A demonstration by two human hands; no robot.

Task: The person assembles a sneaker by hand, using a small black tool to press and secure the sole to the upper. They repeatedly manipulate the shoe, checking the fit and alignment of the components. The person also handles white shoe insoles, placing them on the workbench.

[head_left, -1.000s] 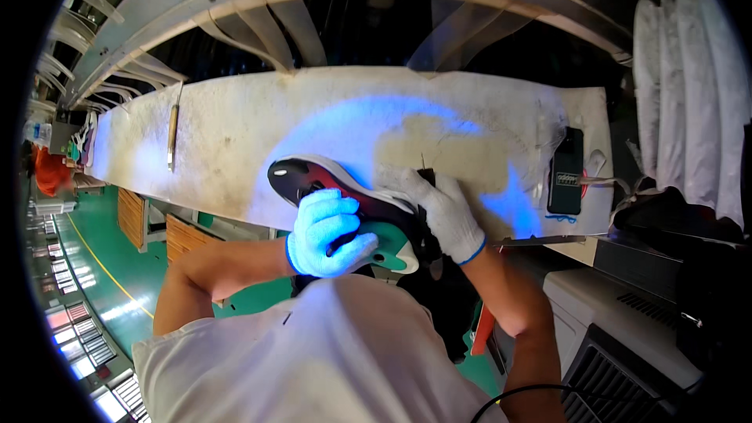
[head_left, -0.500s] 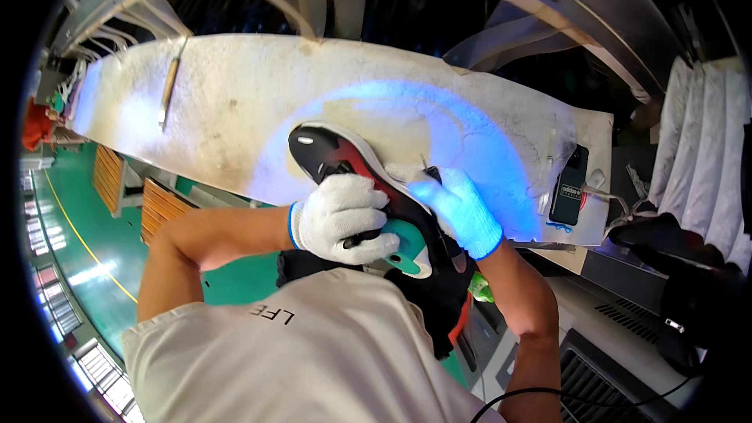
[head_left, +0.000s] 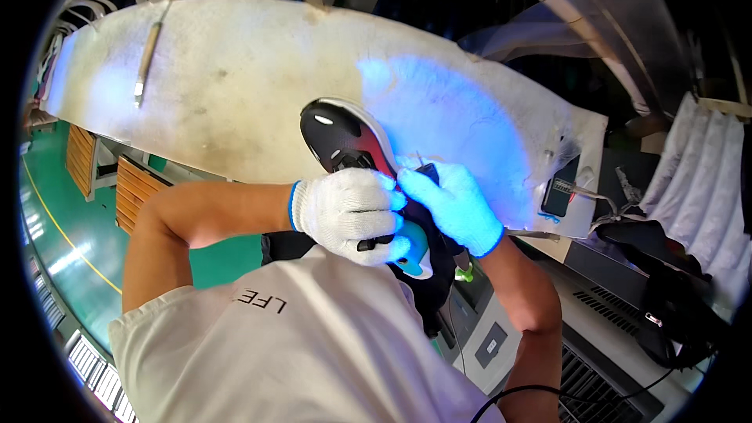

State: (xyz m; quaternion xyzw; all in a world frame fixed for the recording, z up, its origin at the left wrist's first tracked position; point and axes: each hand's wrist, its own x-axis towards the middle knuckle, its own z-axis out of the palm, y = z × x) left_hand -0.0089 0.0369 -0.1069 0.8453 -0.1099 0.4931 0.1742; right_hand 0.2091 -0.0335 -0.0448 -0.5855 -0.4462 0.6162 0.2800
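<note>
Your white-gloved left hand (head_left: 351, 215) curls its fingers around a black, red and teal sneaker with a white sole (head_left: 329, 131), toe over the pale, stained worktable (head_left: 251, 78); your blue-lit, gloved right hand (head_left: 456, 205) grips a small dark-handled tool (head_left: 428, 173) beside it.

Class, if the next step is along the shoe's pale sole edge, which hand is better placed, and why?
Right, probably: the right hand is beside the sole edge, a small dark tool in its fingers, while the left hand is busy gripping the shoe.

Glossy green floor (head_left: 94, 227), wooden slats (head_left: 138, 194)
</note>
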